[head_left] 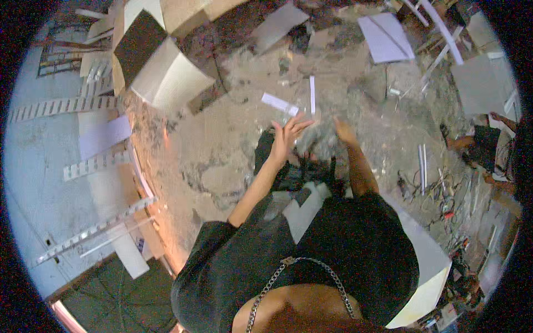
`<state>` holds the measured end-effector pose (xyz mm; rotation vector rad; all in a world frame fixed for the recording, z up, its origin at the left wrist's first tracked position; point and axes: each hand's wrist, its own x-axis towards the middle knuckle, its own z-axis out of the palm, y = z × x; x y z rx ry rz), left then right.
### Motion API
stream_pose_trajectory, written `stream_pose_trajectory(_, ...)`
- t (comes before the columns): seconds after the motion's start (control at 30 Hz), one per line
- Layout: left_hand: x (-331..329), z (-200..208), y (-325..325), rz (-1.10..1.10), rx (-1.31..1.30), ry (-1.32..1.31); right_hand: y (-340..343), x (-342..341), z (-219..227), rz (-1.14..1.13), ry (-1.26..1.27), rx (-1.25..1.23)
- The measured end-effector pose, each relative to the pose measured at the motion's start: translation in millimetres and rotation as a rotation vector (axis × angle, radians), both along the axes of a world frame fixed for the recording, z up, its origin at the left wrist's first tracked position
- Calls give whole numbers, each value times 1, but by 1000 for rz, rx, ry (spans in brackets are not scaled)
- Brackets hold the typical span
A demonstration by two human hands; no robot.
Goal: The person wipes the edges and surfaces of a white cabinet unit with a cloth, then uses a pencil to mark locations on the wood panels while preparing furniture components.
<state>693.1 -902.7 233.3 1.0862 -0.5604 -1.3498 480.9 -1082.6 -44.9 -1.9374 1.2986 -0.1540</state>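
Note:
My left hand (286,136) is held out in front of me with its fingers stretched and apart, nothing visible in it. Just beyond its fingertips lies a short white strip (279,104), set at a slant. A second, narrower white strip (312,94) points away from me, a little to the right of the first. My right hand (345,132) is to the right of the left one, blurred by motion, so its fingers cannot be made out. Between the hands is a greyish smeared patch that I cannot identify.
White and grey panels (173,77) stand at the far left, near a light-blue wall (33,166) with slotted strips against it. A pale sheet (386,38) lies on the stained floor (222,144) at the far right. Another person (484,147) is at the right edge, near scattered tools and cables.

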Motion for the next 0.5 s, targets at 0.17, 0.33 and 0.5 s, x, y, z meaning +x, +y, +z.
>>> stream_pose_trajectory(0.17,134,-48,-45,238,168,-527,-16,-167,-83,123,437,-150)
stream_pose_trajectory(0.33,257,-3,-96,22,248,-958,23,-105,-43,-350,504,219)
stream_pose_trajectory(0.5,371,-31,-186,12,-94,-1112,7,21,-8,-599,356,182)
